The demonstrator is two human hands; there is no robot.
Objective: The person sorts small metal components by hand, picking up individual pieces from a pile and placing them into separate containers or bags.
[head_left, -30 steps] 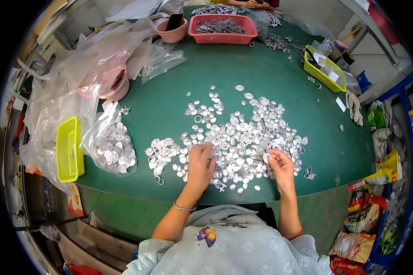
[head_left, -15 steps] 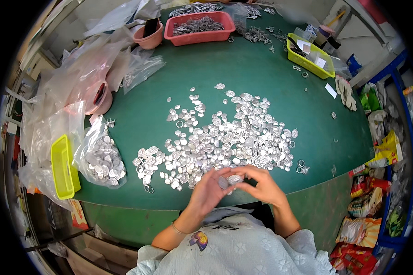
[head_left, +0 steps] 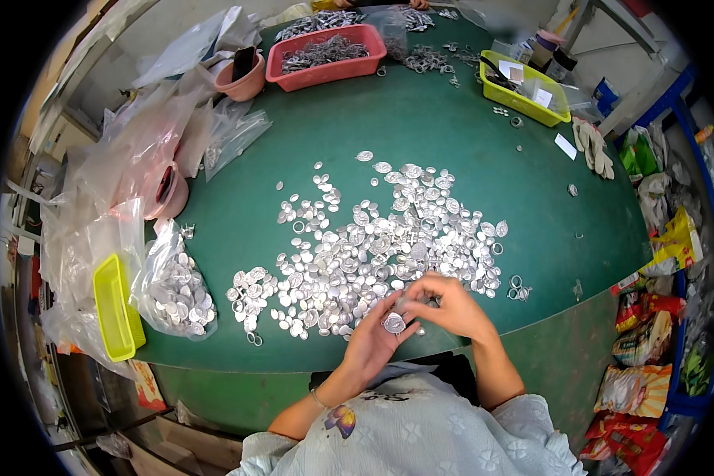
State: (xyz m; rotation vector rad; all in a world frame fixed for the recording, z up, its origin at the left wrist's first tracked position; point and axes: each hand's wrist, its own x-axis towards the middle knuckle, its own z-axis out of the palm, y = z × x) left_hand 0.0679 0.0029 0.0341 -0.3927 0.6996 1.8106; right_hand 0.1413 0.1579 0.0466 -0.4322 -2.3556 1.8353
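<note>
A: In the head view, where to look for the medal [head_left: 394,323]?

B: In the left hand [head_left: 370,339], right at the near edge of the heap of medals [head_left: 365,274] on the green desk [head_left: 309,127].

A: And its looks?

B: Silvery grey, flat, roundish, with a paler rim and some raised pattern across the face. Too small to make out the design.

A: Pointing which way?

B: Lying face up toward the camera, slightly tilted with the hand beneath. Nearly round in outline, so cannot tell a long axis, nor which edge counts as the top.

A: Fingers of the left hand?

B: Loosely curled and apart, under and around the medal.

A: And of the right hand [head_left: 452,308]?

B: Bent down over the left fingers, thumb and forefinger close together. Cannot tell whether clamped on anything.

A: Around the heap?

B: To its left, a clear bag [head_left: 178,297] full of similar medals; just beside its right edge, a few metal rings [head_left: 519,290]; well beyond its far side, a red tray [head_left: 325,77] of metal pieces.
</note>
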